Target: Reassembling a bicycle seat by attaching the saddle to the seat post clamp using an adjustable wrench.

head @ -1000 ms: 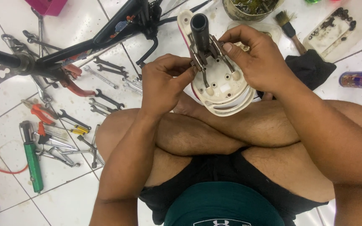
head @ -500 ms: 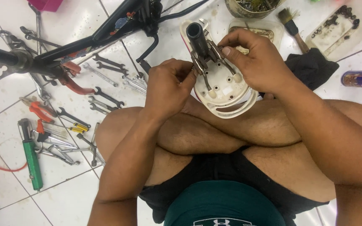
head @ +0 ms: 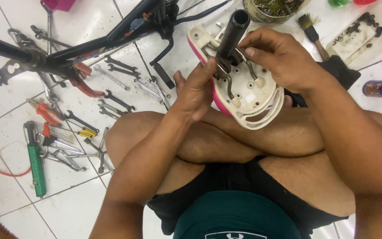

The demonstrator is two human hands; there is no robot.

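The bicycle saddle [head: 244,95] has tilted, its black seatpost [head: 231,31] now pointing up. Left hand [head: 195,90] fingers lie open against its pink edge; right hand [head: 284,57] fingers pinch the rail clamp [head: 226,64], above the crossed legs.

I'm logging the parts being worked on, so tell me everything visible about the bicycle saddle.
The white plastic bicycle saddle with a pink edge is held upside down above the crossed legs, its ribbed underside facing the camera. Metal rails run to a clamp with a black seat post. The left hand braces its side; the right hand grips the rails.
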